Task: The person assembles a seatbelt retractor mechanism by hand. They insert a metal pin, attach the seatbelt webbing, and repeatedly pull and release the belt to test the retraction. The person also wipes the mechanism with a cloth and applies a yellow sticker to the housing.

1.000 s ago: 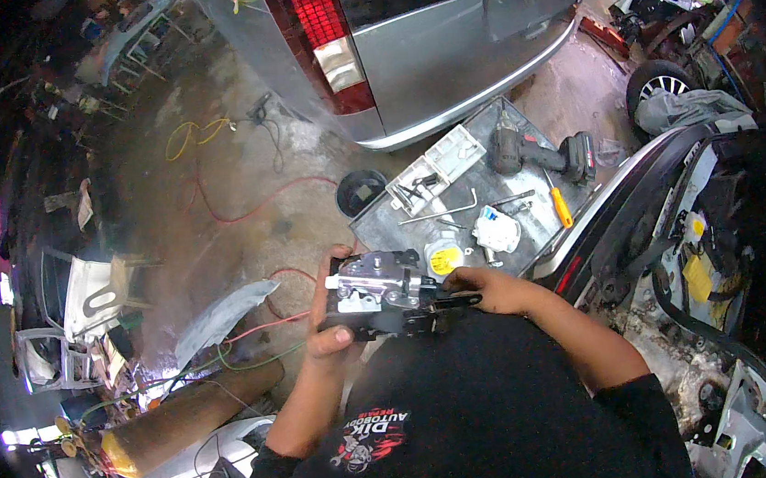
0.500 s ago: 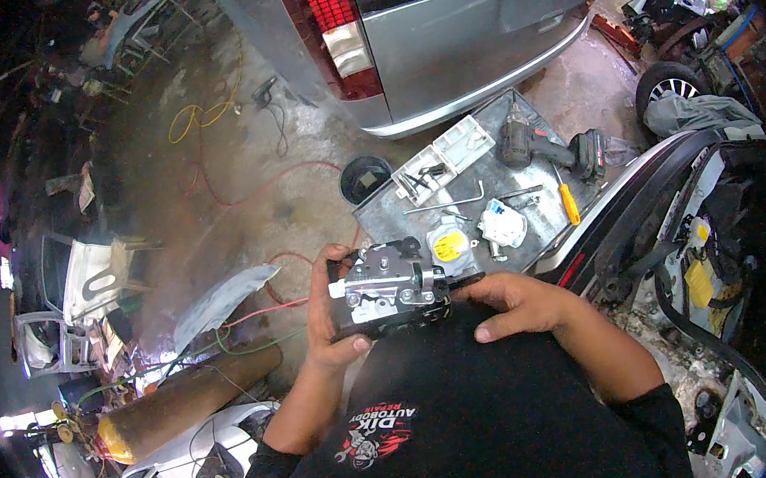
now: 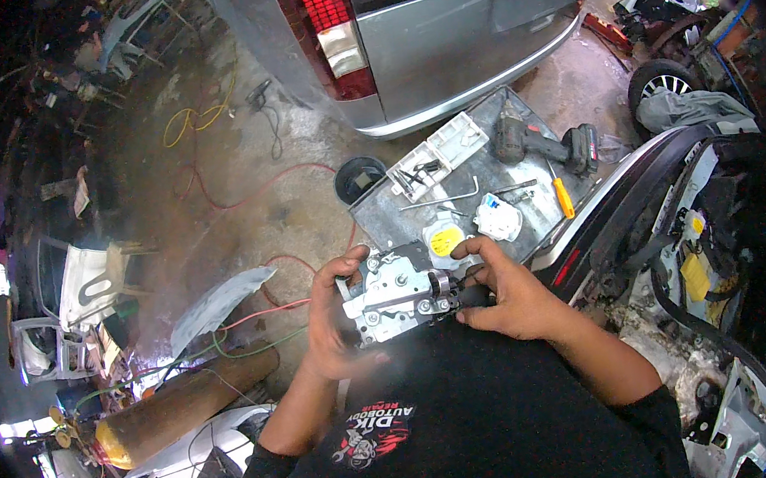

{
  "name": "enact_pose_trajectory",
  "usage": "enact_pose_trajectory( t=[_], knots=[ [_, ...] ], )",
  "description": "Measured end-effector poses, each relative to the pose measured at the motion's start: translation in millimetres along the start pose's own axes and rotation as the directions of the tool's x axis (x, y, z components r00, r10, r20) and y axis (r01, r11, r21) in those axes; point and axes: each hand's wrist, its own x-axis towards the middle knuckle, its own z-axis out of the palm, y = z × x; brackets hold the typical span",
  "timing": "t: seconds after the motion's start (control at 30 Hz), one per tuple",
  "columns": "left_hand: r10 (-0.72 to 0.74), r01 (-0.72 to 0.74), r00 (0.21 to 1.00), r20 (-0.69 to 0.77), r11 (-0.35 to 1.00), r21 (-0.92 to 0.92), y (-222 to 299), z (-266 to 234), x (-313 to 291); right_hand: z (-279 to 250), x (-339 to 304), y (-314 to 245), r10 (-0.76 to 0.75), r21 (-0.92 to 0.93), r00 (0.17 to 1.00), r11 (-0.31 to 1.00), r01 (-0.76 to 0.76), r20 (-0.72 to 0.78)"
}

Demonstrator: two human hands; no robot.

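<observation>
In front of my chest is a latch mechanism (image 3: pixel 399 294), a silvery metal plate with rivets, bolt heads and black plastic around it. My left hand (image 3: pixel 325 323) grips its left end, with the fingers over the far edge and the thumb near the close edge. At the other end, my right hand (image 3: pixel 516 298) curls its thumb and forefinger around a dark part of the mechanism. Just beyond lie a white piece with a yellow disc (image 3: pixel 445 240) and a white plastic part (image 3: pixel 497 217), both on a grey metal work surface (image 3: pixel 390 214).
That surface also carries a cordless impact wrench (image 3: pixel 530 142), a divided white box (image 3: pixel 458 141), a bent rod tool (image 3: pixel 444 200) and an orange-handled screwdriver (image 3: pixel 563 196). Behind stands a silver vehicle (image 3: pixel 448 53). A black bucket (image 3: pixel 359 179), hoses and a gas cylinder (image 3: pixel 178 408) are to the left.
The mechanism has tilted so that its metal plate faces up more. My right thumb and fingers have moved up and closed around its right end. My left hand keeps its hold.
</observation>
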Motion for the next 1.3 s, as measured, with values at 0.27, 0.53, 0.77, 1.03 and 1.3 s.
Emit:
enact_pose_trajectory(
  t=[0.27, 0.53, 0.77, 1.03, 1.3],
  knots=[
    [0.013, -0.013, 1.000, 0.022, 1.000, 0.024, 14.2, -7.2, -6.1, -13.5, -10.6, 16.0, -0.169, -0.167, 0.928, 0.979, 0.119, -0.333],
    [-0.053, 0.053, 0.998, 0.028, 0.999, -0.011, 17.1, -17.9, -16.1, -43.0, -26.8, 41.9, -0.131, -0.059, 0.944, 0.991, 0.119, -0.304],
    [-0.064, 0.043, 0.959, 0.275, 0.996, 0.080, 13.3, -6.5, -23.4, -32.1, -44.9, 18.5, -0.261, -0.326, 0.963, 0.918, 0.227, -0.066],
    [-0.047, 0.053, 0.959, 0.279, 0.999, -0.012, 15.2, -0.2, -25.9, -81.7, -41.6, 56.0, -0.171, -0.224, 0.891, 0.971, 0.080, -0.421],
    [-0.043, 0.018, 0.946, 0.322, 0.997, 0.081, 23.8, 0.1, -12.3, -53.9, -47.9, 33.4, -0.267, -0.369, 0.960, 0.903, 0.219, -0.084]
  ],
)
